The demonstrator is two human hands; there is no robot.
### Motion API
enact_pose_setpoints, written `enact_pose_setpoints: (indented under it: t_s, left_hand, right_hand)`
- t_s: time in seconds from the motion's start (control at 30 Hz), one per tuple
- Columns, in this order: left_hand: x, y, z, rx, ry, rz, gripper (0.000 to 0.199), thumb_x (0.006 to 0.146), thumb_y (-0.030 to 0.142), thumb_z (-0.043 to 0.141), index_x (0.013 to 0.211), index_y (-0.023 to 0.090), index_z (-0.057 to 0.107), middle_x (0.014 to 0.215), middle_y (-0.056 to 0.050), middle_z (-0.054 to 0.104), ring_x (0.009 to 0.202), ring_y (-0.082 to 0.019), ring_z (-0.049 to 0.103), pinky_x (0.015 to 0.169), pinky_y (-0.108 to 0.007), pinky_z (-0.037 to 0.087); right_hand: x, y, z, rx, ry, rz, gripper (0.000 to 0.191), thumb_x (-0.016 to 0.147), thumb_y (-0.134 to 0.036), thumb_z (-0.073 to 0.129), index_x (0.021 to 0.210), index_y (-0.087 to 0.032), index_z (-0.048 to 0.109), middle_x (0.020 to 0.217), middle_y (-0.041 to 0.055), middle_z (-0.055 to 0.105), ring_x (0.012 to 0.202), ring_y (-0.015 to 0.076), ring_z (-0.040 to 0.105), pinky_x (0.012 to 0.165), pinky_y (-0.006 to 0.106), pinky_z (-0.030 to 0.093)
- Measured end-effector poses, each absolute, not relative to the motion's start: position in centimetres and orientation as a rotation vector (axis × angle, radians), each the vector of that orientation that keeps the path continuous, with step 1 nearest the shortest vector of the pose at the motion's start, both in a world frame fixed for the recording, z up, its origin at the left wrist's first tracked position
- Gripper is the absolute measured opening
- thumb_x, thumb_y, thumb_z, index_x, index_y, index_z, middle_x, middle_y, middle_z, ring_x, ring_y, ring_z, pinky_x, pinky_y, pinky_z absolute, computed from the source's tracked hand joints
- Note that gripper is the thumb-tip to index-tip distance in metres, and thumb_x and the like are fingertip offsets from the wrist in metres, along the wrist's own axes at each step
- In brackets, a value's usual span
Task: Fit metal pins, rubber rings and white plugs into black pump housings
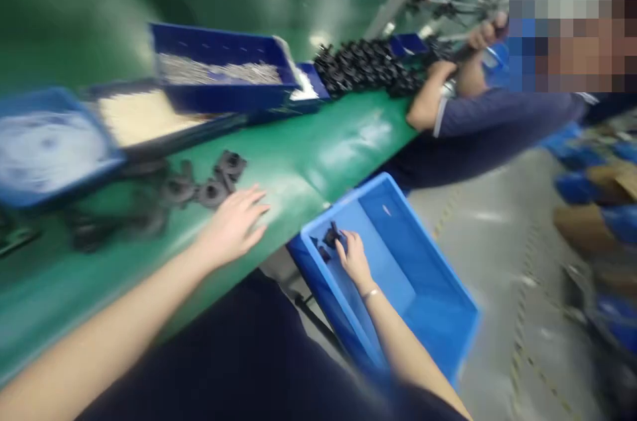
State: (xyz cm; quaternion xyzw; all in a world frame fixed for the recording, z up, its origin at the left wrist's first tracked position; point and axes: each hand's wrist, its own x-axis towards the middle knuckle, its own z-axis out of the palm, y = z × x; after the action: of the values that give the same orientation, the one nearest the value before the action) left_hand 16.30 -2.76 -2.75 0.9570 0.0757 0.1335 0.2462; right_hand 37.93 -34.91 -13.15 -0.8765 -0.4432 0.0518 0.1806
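Over the green table point(318, 149), my left hand point(231, 225) has its fingers spread and holds nothing. Several black ring-shaped parts point(213, 190) lie just beyond its fingertips. My right hand point(354, 255) reaches into a blue crate point(428, 288) beside the table. Its fingers are at a small black part point(331, 235) near the crate's left corner. Thumb and fingers look apart, and whether they grip the part is unclear. Another dark piece lies close by in that corner.
Blue bins along the table hold thin metal pins point(219, 72), cream-coloured pieces point(144, 117) and a whitish content at the far left. Black parts point(368, 66) are piled farther back. A person's arms point(478, 109) lean over the table at the right.
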Motion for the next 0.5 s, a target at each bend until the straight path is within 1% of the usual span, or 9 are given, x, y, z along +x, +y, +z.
enact_pose_setpoints:
  t_s: [0.1,0.17,0.23,0.27,0.3,0.4,0.43,0.5]
  left_hand:
    - [16.5,-2.3,-2.9,2.647,0.157,0.344,0.035,0.095,0.035,0.047,0.122,0.017,0.06,0.142,-0.016,0.055,0.14,-0.033,0.042,0.114,-0.055,0.036]
    - [16.7,-2.2,-2.8,2.678,0.142,0.333,0.036,0.096,0.037,0.045,0.122,0.017,0.059,0.141,-0.016,0.056,0.14,-0.033,0.043,0.114,-0.055,0.036]
    - [16.7,-2.4,-2.7,2.703,0.144,0.323,0.038,0.096,0.04,0.043,0.122,0.017,0.059,0.141,-0.015,0.056,0.139,-0.033,0.044,0.114,-0.055,0.036]
    - [16.8,-2.5,-2.6,2.712,0.148,0.315,0.038,0.096,0.041,0.042,0.122,0.018,0.059,0.141,-0.015,0.055,0.139,-0.033,0.044,0.114,-0.055,0.035]
    - [16.9,-2.6,-2.6,2.719,0.154,0.305,0.039,0.096,0.041,0.042,0.122,0.018,0.059,0.142,-0.015,0.055,0.139,-0.033,0.044,0.114,-0.054,0.035]
    - [17.1,-2.8,-2.7,2.73,0.182,0.282,0.04,0.096,0.042,0.041,0.122,0.018,0.059,0.142,-0.015,0.055,0.138,-0.034,0.045,0.115,-0.055,0.033]
    - [17.2,-2.9,-2.8,2.734,0.188,0.278,0.04,0.095,0.043,0.041,0.122,0.018,0.059,0.142,-0.015,0.055,0.138,-0.034,0.045,0.115,-0.055,0.033]
    - [17.3,-3.0,-2.9,2.749,0.196,0.27,0.04,0.095,0.043,0.041,0.123,0.019,0.058,0.142,-0.014,0.055,0.138,-0.034,0.045,0.114,-0.055,0.033]
  right_hand:
    - [38.3,-37.6,-12.6,-2.529,-1.206,0.235,0.044,0.102,-0.04,0.038,0.137,-0.014,0.043,0.124,0.0188,0.052,0.117,0.0274,0.054,0.101,0.05,0.049]
    - [37.1,-39.8,-12.4,-2.505,-1.251,0.33,0.053,0.098,-0.045,0.047,0.141,-0.015,0.041,0.13,0.0188,0.05,0.121,0.0277,0.053,0.103,0.047,0.05]
    - [34.8,-41.9,-12.6,-2.453,-1.324,0.432,0.066,0.09,-0.054,0.059,0.142,-0.018,0.042,0.135,0.0176,0.049,0.125,0.0291,0.052,0.103,0.046,0.051]
    - [33.6,-42.7,-12.8,-2.432,-1.351,0.47,0.07,0.086,-0.056,0.063,0.142,-0.019,0.043,0.136,0.0171,0.049,0.125,0.0298,0.052,0.101,0.045,0.053]
    - [32.5,-43.4,-13.1,-2.423,-1.362,0.494,0.07,0.086,-0.058,0.064,0.141,-0.02,0.045,0.135,0.0171,0.049,0.124,0.0305,0.053,0.098,0.045,0.055]
    - [30.8,-43.7,-14.6,-2.464,-1.311,0.481,0.063,0.093,-0.056,0.054,0.142,-0.018,0.043,0.132,0.0203,0.05,0.12,0.0329,0.056,0.087,0.048,0.06]
    - [30.9,-43.3,-15.1,-2.483,-1.288,0.459,0.062,0.094,-0.055,0.052,0.143,-0.018,0.041,0.131,0.0214,0.05,0.12,0.0336,0.056,0.085,0.049,0.06]
    - [31.6,-41.6,-15.9,-2.498,-1.267,0.417,0.063,0.096,-0.054,0.051,0.145,-0.017,0.037,0.13,0.0217,0.052,0.12,0.0334,0.056,0.087,0.049,0.059]
